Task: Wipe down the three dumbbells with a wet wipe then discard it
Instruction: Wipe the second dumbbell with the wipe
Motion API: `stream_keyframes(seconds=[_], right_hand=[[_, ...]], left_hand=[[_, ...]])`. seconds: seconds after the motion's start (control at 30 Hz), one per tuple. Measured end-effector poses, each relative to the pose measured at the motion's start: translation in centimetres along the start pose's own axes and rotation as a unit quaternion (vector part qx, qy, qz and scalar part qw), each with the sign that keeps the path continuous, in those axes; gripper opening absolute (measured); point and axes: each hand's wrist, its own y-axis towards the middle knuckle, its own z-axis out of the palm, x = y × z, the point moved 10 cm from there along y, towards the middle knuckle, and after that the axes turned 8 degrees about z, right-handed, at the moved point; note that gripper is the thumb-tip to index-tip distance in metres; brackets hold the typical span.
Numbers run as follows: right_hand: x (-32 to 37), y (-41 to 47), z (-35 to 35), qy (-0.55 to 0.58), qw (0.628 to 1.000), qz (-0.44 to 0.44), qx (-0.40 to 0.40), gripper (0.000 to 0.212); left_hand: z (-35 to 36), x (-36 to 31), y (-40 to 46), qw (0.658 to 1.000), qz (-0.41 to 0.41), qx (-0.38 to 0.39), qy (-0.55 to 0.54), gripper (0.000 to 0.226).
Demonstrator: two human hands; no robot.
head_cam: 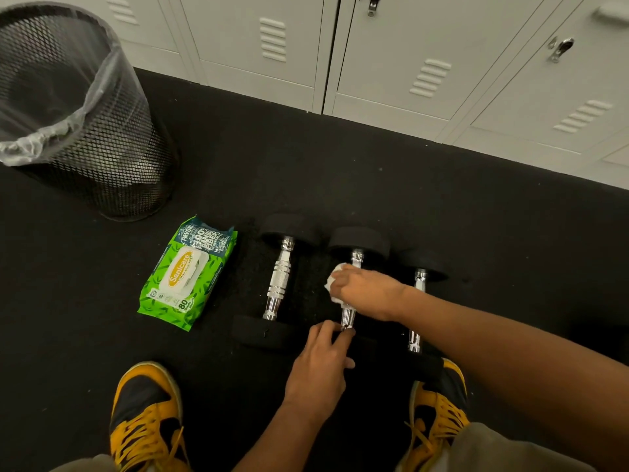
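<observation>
Right hand point(369, 294): fingers curled over a crumpled white wet wipe point(335, 281), pressing it around the chrome handle of the middle dumbbell point(354, 257). The wipe shows at the far and left edges of the hand; the rest is hidden under the palm.

Left hand point(320, 366): fingertips rest on the near end of the same handle, where it meets the near black head. That head is mostly covered by the hand, and whether the fingers actually pinch the bar cannot be told.

Dumbbell layout: three dumbbells lie side by side on the black rubber floor point(408, 185), handles running away from the person. The left dumbbell point(279, 284) lies untouched, its knurled chrome handle fully visible. The right dumbbell point(420, 277) passes under the right forearm, with handle sections visible on both sides of the arm.

Surroundings: a green pack of wet wipes point(187, 270) lies flat just left of the left dumbbell, lid closed. A black mesh waste bin point(85, 124) with a clear liner stands at far left, well apart from the dumbbells. Grey lockers point(391, 56) line the far edge. Two yellow-and-black shoes point(146, 413) flank the near dumbbell ends
</observation>
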Motion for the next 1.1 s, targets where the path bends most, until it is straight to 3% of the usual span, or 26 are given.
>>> stream_keyframes(seconds=[0.07, 0.17, 0.3, 0.4, 0.5, 0.63, 0.77, 0.9, 1.1], right_hand=[[-0.3, 0.1, -0.2, -0.041, 0.999, -0.013, -0.014, 0.02], [-1.0, 0.1, 1.0, -0.062, 0.998, 0.001, 0.033, 0.027], [-2.4, -1.6, 1.4, 0.046, 0.993, 0.098, 0.041, 0.059], [-3.0, -3.0, 1.8, 0.165, 0.97, 0.18, -0.02, 0.071], [-3.7, -3.7, 2.3, 0.31, 0.905, 0.271, -0.105, 0.067], [-4.2, -4.9, 2.2, 0.424, 0.792, 0.378, -0.223, 0.055], [-5.0, -5.7, 2.5, 0.486, 0.714, 0.442, -0.242, 0.043], [-7.0, -6.0, 3.6, 0.565, 0.606, 0.499, -0.255, 0.037], [-7.1, -4.8, 5.3, 0.643, 0.52, 0.509, -0.238, 0.033]], left_hand=[[-0.2, 0.0, 0.0, 1.0, -0.001, 0.0, 0.001, 0.056], [-0.4, -0.3, 0.1, 1.0, 0.0, -0.001, -0.005, 0.054], [-0.6, -0.2, 0.0, 1.0, -0.001, -0.005, -0.012, 0.053], [-0.6, -0.2, 0.0, 1.0, 0.001, -0.001, -0.008, 0.055], [-0.7, 0.0, -0.1, 1.0, 0.0, 0.003, -0.007, 0.055], [-1.0, 0.3, -0.1, 1.0, -0.008, 0.01, -0.009, 0.054], [-1.0, 1.1, -0.2, 0.999, -0.025, 0.019, 0.004, 0.056], [-1.3, 1.5, -0.4, 0.997, -0.026, 0.031, 0.067, 0.06], [-1.7, 1.6, -0.3, 0.991, -0.014, 0.05, 0.121, 0.061]])
